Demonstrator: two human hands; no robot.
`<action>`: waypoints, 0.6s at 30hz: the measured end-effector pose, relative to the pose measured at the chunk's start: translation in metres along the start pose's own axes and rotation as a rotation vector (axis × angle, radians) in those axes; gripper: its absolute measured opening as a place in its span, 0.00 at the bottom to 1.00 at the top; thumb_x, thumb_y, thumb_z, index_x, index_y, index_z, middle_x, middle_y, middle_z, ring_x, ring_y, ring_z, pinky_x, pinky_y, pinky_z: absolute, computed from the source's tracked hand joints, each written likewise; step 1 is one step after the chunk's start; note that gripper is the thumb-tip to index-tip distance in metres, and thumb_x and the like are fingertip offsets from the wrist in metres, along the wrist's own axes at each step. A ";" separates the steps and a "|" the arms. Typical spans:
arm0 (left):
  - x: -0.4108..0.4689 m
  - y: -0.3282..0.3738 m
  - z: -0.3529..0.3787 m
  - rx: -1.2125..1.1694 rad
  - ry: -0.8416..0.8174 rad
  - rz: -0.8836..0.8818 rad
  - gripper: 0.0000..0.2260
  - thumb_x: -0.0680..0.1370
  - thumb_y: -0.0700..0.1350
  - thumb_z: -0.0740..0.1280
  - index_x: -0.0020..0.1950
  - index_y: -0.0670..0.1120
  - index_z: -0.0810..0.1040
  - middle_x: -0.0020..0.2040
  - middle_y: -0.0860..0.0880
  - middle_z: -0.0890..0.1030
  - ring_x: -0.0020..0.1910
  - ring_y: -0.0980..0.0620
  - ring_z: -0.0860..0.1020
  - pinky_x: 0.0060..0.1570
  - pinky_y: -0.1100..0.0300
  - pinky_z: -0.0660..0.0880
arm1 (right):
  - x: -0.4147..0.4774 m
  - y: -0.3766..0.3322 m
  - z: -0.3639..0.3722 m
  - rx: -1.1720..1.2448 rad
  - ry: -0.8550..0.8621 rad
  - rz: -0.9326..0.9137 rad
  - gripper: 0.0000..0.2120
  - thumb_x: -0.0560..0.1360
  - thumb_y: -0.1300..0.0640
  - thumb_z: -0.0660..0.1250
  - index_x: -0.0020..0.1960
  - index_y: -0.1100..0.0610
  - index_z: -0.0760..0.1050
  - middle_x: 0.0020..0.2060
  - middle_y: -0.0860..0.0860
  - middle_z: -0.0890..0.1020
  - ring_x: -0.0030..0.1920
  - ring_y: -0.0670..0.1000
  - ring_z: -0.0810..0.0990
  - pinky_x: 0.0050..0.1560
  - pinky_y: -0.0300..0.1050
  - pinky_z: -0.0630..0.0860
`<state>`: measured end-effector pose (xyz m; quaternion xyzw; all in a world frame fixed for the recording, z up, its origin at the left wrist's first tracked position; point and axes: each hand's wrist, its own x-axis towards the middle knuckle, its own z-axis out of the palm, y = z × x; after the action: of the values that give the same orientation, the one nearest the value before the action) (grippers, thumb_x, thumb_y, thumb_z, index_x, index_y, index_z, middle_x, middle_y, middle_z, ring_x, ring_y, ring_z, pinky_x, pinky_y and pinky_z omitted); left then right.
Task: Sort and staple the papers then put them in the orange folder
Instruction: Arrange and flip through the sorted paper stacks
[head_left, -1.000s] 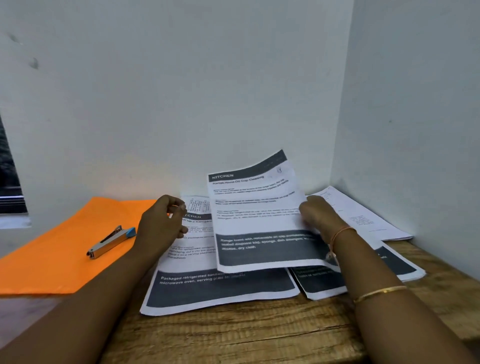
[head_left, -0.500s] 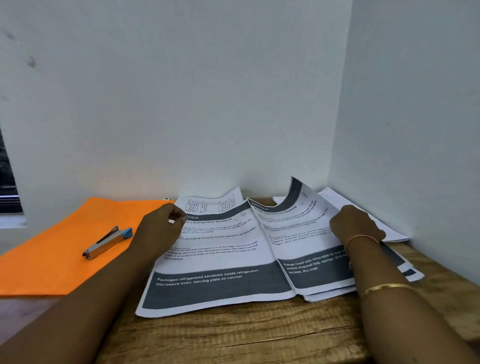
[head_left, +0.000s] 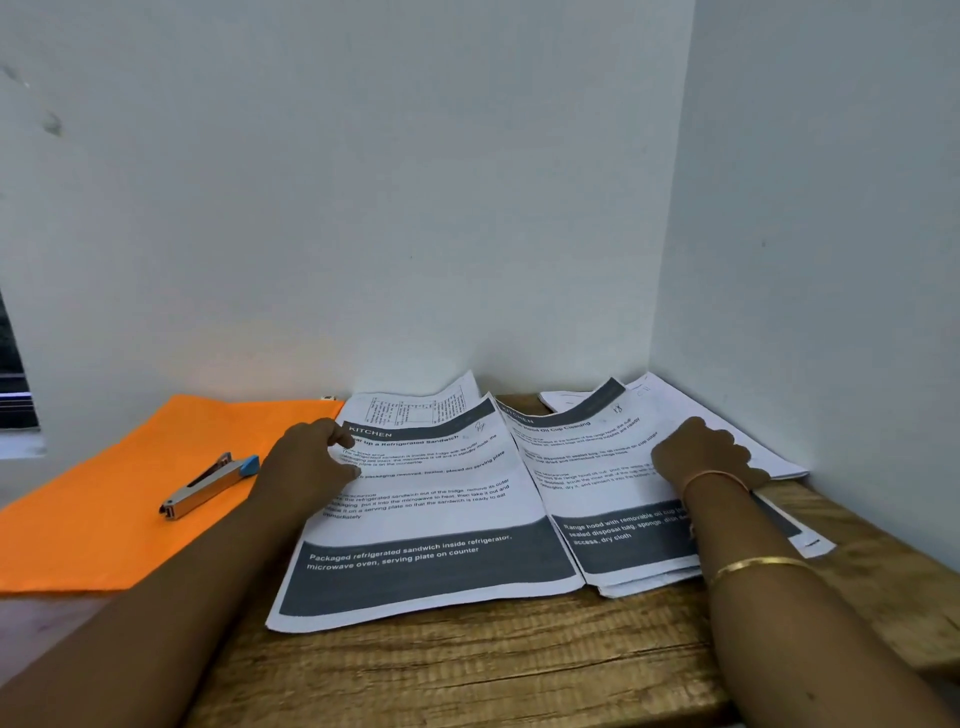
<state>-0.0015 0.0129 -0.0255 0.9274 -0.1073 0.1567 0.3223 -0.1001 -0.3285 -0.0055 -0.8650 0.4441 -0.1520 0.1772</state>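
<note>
Now the range-hood sheet (head_left: 597, 467) is lying flat on the right pile (head_left: 644, 582), no longer lifted, the right hand (head_left: 701, 452) hiding its grip; the left hand (head_left: 311, 462) is resting, loosely curled, on the sandwich sheet (head_left: 436, 519). Sorting is continuing.

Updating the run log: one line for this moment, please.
phase: sorting | left hand: rests on sandwich sheet | right hand: rests on range-hood sheet | stapler: on orange folder, untouched

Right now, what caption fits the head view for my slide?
Left hand and right hand rest on printed papers; stapler lies on orange folder.
</note>
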 end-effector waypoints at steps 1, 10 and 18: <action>0.000 0.000 0.000 0.013 -0.002 -0.006 0.14 0.70 0.42 0.74 0.54 0.46 0.77 0.57 0.44 0.76 0.54 0.47 0.73 0.47 0.58 0.67 | 0.000 0.000 0.000 -0.009 0.001 -0.002 0.22 0.76 0.53 0.59 0.69 0.55 0.65 0.68 0.58 0.67 0.69 0.61 0.63 0.69 0.58 0.57; 0.000 -0.004 -0.001 0.074 0.009 -0.092 0.20 0.69 0.49 0.76 0.57 0.46 0.75 0.61 0.43 0.74 0.57 0.45 0.74 0.47 0.56 0.69 | -0.022 -0.033 0.015 -0.146 0.091 -0.275 0.23 0.74 0.55 0.59 0.68 0.57 0.63 0.68 0.59 0.64 0.72 0.61 0.59 0.70 0.66 0.52; -0.002 -0.004 -0.003 0.068 0.023 -0.121 0.27 0.68 0.48 0.77 0.62 0.43 0.72 0.59 0.42 0.77 0.57 0.44 0.75 0.47 0.55 0.69 | -0.058 -0.068 0.037 0.187 -0.178 -0.708 0.12 0.77 0.53 0.61 0.57 0.53 0.76 0.62 0.51 0.76 0.63 0.56 0.73 0.64 0.53 0.68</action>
<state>-0.0024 0.0184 -0.0266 0.9407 -0.0417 0.1512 0.3009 -0.0684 -0.2382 -0.0142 -0.9549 0.0845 -0.1680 0.2299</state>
